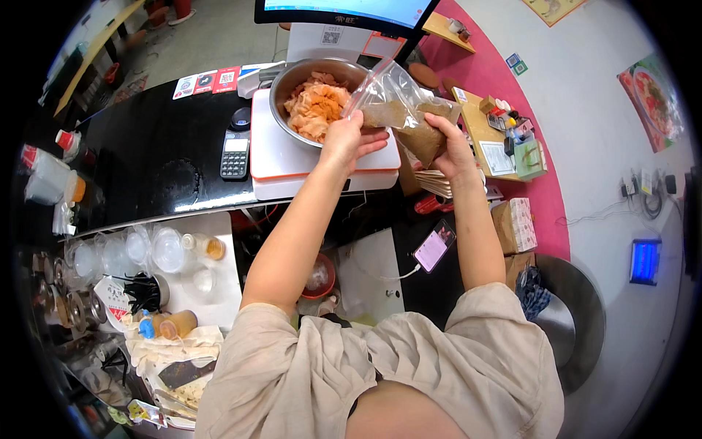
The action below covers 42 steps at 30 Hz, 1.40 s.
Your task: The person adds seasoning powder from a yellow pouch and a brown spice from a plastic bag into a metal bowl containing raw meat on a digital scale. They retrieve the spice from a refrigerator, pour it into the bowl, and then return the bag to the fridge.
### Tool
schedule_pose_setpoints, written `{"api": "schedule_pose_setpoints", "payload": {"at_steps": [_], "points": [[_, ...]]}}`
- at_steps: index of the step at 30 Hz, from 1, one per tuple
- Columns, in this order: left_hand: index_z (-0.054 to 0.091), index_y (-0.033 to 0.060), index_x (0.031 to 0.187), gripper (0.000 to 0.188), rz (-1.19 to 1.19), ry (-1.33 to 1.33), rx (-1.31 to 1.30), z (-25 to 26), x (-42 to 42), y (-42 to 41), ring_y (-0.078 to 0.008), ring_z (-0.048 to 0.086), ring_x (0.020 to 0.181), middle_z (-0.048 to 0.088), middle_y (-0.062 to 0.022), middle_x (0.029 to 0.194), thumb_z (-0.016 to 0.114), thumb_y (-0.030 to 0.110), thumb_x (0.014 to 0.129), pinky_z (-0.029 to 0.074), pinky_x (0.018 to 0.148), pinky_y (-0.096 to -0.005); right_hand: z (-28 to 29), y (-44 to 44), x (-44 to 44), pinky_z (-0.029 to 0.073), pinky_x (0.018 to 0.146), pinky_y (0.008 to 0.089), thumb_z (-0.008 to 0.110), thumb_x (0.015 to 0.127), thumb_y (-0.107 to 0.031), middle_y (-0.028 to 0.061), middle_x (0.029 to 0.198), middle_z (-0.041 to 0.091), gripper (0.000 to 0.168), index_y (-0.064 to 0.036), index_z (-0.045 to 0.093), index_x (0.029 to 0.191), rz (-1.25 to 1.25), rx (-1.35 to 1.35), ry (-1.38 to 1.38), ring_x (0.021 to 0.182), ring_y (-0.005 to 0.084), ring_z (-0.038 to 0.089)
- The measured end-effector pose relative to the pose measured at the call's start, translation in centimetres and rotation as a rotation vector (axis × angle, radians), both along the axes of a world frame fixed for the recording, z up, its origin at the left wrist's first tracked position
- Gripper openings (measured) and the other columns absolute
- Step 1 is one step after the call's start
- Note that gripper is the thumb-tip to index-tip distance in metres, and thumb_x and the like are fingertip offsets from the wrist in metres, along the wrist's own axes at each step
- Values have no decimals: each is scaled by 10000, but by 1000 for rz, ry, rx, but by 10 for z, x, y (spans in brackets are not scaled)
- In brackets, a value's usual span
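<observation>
A clear zip-top plastic bag (421, 137) of brown powder is held up at the right side of a steel bowl. My right hand (456, 148) grips its powder-filled right side, thumb in front. At the left edge, near the bag's mouth, my left hand (351, 137) pinches the plastic between thumb and fingers. Whether this is one folded bag or two together, I cannot tell. The steel bowl (282, 74) holds pale pink raw meat pieces (307, 110) with an orange powder heap (324, 108) on top. Beneath it is a white scale (323, 164) with an orange rim.
Left of the scale, a card payment terminal (235, 156) lies on the black counter (148, 148). A monitor (345, 13) stands behind the bowl. A charging phone (435, 246) rests below my right forearm. Plastic cups (167, 249) and sauce bottles (178, 325) crowd the lower left.
</observation>
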<state>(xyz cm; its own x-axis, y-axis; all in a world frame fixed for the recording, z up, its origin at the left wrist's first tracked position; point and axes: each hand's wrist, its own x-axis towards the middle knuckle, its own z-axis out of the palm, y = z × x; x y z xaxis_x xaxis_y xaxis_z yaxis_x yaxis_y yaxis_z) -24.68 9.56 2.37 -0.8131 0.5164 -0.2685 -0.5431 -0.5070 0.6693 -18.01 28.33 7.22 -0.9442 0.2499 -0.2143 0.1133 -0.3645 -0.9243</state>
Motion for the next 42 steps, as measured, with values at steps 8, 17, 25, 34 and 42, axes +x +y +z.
{"api": "schedule_pose_setpoints", "payload": {"at_steps": [8, 17, 25, 34, 42], "points": [[598, 62, 1190, 339, 157, 176, -153, 9, -17, -29, -151, 625, 991, 647, -57, 1087, 570, 281, 932, 537, 732, -282, 5, 2, 20, 502, 874, 352, 681, 832, -181, 90, 1063, 651, 331, -22, 601, 1112, 19, -122, -22, 988, 203, 625], [666, 13, 1096, 366, -281, 463, -504, 55, 12, -79, -69, 605, 725, 669, -22, 873, 680, 281, 846, 504, 647, -227, -44, -24, 74, 479, 951, 368, 614, 859, -134, 117, 1160, 621, 389, 5, 538, 1215, 150, -434, 62, 1060, 237, 609], [628, -1, 1028, 161, -353, 451, -516, 40, 96, -132, -63, 578, 631, 643, -35, 785, 590, 94, 904, 454, 563, -178, -107, -82, 128, 441, 1014, 412, 600, 868, -141, 135, 1259, 578, 506, 6, 468, 1334, 313, -634, -23, 1148, 246, 572], [597, -3, 989, 96, -214, 428, -844, -49, 186, -154, -62, 571, 624, 615, -12, 780, 529, 45, 941, 475, 528, -203, -100, -156, 182, 492, 838, 334, 572, 844, 1, 136, 1082, 621, 158, 5, 619, 995, 4, 800, 301, 944, 257, 605], [626, -13, 950, 106, -121, 586, -1135, -53, 200, -160, -138, 587, 578, 634, -78, 717, 568, 62, 901, 470, 531, -282, -138, -185, 185, 507, 711, 407, 591, 749, -83, 137, 894, 635, 100, -4, 625, 800, 531, 1385, 475, 844, 313, 635]]}}
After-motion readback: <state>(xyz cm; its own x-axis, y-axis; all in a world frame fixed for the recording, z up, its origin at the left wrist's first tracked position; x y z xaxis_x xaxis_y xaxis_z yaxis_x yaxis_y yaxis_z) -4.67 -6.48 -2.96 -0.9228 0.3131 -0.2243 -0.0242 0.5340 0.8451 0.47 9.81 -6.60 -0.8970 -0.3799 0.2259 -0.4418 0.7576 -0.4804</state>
